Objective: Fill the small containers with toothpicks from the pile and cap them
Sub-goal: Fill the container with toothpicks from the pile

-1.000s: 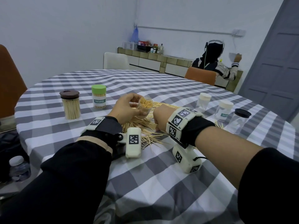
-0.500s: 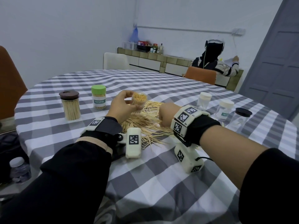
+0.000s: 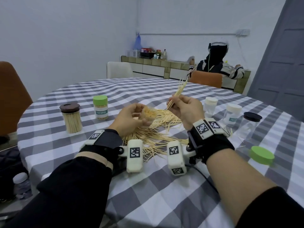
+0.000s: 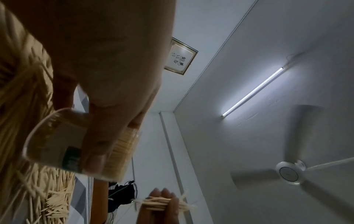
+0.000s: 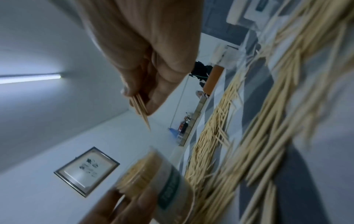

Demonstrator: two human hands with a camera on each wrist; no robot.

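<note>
My left hand (image 3: 131, 118) grips a small clear container (image 3: 148, 116) tilted above the toothpick pile (image 3: 154, 135); it is packed with toothpicks and has no cap. The same container (image 4: 76, 145) shows under my fingers in the left wrist view, and again (image 5: 161, 178) in the right wrist view. My right hand (image 3: 184, 109) is lifted to the right of it and pinches a small bundle of toothpicks (image 3: 177, 92) that points up and away. The bundle's tips (image 5: 141, 112) stick out past my fingertips. A loose green cap (image 3: 261, 155) lies on the table at the right.
At the left stand a brown-lidded jar (image 3: 71, 118) and a green-capped container (image 3: 100, 107), both full. At the right are two white-capped containers (image 3: 209, 105) (image 3: 233, 114) and a clear jar with a dark lid (image 3: 251, 120). A person (image 3: 217, 63) sits beyond the checked tablecloth (image 3: 148, 186).
My right hand has risen off the pile with a bundle of toothpicks pinched in it. My left hand keeps holding the open container, now tilted toward me. The view has shifted.
</note>
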